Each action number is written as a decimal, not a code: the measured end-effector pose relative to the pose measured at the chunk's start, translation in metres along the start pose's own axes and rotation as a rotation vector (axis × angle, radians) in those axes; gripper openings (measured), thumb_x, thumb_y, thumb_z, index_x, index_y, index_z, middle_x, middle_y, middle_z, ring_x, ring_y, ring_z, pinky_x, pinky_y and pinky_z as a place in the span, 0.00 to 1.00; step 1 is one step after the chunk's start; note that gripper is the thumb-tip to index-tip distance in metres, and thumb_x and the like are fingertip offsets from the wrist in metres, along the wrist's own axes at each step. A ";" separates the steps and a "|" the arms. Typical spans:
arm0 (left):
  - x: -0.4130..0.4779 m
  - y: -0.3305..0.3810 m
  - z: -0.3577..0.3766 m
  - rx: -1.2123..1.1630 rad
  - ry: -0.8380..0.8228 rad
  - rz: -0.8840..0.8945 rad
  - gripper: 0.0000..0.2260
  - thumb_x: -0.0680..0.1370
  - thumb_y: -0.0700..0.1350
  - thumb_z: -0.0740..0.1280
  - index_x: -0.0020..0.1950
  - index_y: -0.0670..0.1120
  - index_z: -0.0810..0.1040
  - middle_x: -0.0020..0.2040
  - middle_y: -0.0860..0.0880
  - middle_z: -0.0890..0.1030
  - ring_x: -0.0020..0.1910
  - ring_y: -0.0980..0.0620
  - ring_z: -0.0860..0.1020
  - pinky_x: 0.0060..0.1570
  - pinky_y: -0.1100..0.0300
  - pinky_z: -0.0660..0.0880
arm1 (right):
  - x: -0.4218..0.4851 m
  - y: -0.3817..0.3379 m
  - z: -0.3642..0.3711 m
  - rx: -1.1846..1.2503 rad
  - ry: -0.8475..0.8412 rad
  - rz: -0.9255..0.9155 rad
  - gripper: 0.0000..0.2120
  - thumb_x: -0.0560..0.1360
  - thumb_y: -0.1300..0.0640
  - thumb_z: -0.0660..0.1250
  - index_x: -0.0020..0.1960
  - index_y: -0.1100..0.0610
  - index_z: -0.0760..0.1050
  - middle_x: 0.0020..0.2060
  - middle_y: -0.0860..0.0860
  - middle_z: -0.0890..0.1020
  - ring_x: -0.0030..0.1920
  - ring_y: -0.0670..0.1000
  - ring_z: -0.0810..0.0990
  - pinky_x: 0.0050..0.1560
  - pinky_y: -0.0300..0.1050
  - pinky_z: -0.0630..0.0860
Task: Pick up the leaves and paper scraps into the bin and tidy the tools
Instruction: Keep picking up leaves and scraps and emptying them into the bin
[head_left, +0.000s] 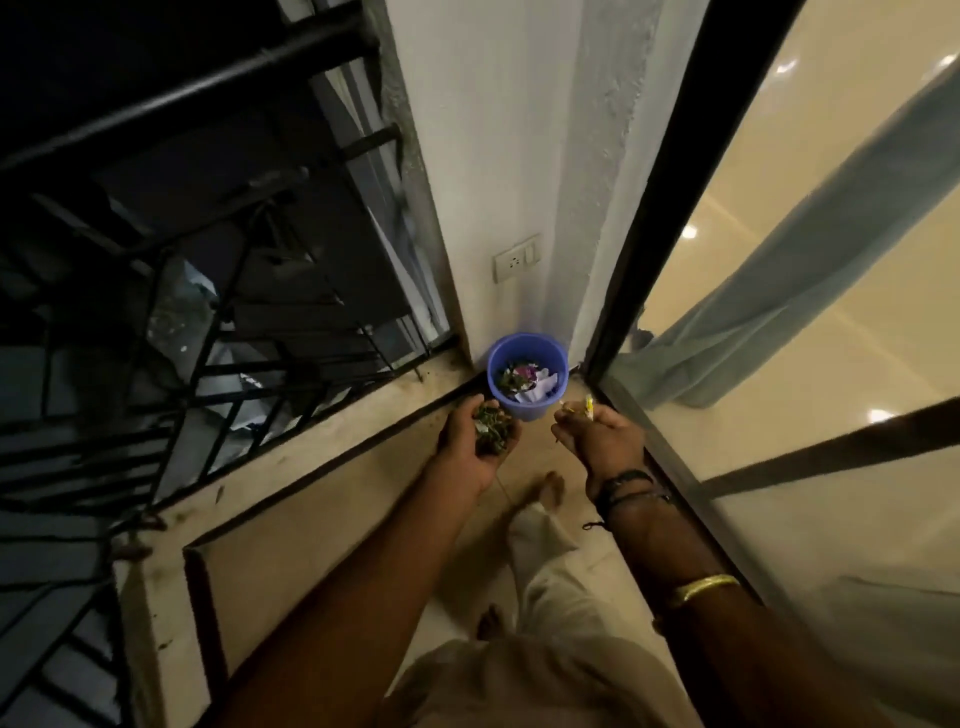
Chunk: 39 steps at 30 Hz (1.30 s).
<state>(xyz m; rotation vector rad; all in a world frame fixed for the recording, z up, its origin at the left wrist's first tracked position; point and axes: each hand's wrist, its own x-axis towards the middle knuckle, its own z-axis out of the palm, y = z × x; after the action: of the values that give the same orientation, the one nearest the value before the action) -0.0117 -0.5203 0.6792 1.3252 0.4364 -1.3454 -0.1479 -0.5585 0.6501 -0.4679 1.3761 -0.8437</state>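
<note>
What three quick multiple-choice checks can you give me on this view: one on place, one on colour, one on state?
1. Where does the bin stand?
A) in the corner at the foot of the wall
B) on top of the railing
C) behind the glass door

2. What colour is the bin?
A) red
B) blue
C) black

3. What is in the left hand?
A) nothing
B) a broom
C) a clump of leaves

Answers:
1 A, it sits in the corner at the foot of the white wall.
2 B, its rim and sides are plainly blue.
3 C, the fingers curl round dark green leaves right beside the bin.
</note>
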 end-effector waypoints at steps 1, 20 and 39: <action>0.018 0.012 0.011 0.021 -0.001 0.003 0.09 0.81 0.43 0.65 0.44 0.39 0.76 0.40 0.40 0.77 0.41 0.44 0.76 0.45 0.52 0.77 | 0.022 -0.002 0.011 -0.015 0.007 0.004 0.07 0.71 0.73 0.71 0.43 0.63 0.81 0.39 0.59 0.82 0.40 0.55 0.81 0.41 0.44 0.83; 0.438 0.036 0.121 0.337 0.047 -0.211 0.22 0.84 0.51 0.60 0.75 0.42 0.68 0.67 0.42 0.75 0.64 0.41 0.74 0.65 0.46 0.71 | 0.435 0.097 0.081 -0.328 0.153 0.238 0.16 0.65 0.55 0.80 0.52 0.47 0.84 0.52 0.57 0.85 0.54 0.60 0.84 0.57 0.58 0.81; 0.211 0.109 0.175 0.887 -0.162 -0.106 0.14 0.81 0.42 0.64 0.35 0.43 0.74 0.27 0.48 0.72 0.27 0.50 0.70 0.34 0.61 0.71 | 0.180 -0.081 0.110 0.250 0.413 0.038 0.05 0.78 0.67 0.66 0.46 0.59 0.78 0.37 0.54 0.79 0.36 0.50 0.77 0.41 0.47 0.77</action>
<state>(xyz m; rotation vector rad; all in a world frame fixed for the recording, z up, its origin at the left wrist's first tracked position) 0.0639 -0.7933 0.5964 1.8896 -0.2547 -1.8138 -0.0651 -0.7653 0.6096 -0.0729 1.6200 -1.1060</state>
